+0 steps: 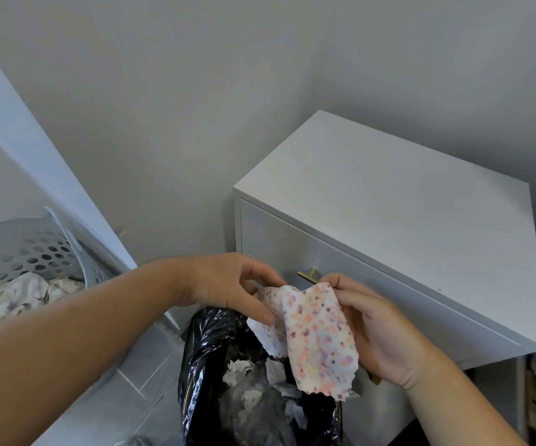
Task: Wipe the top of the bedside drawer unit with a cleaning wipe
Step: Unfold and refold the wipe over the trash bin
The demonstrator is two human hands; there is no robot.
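Note:
A white bedside drawer unit point(389, 214) stands against the grey wall at the right, its flat top bare, with a brass handle point(308, 275) on the upper drawer front. A white cleaning wipe point(316, 336) with pink, orange and purple dots hangs between my hands, in front of the drawers and above a bin. My left hand point(228, 284) pinches its upper left edge between thumb and fingers. My right hand point(379, 329) grips its right side, palm toward me.
A bin lined with a black plastic bag point(208, 358) holds crumpled white tissues directly below the wipe. A grey perforated laundry basket point(19, 252) with cloth in it stands at the left. Grey floor tiles lie between them.

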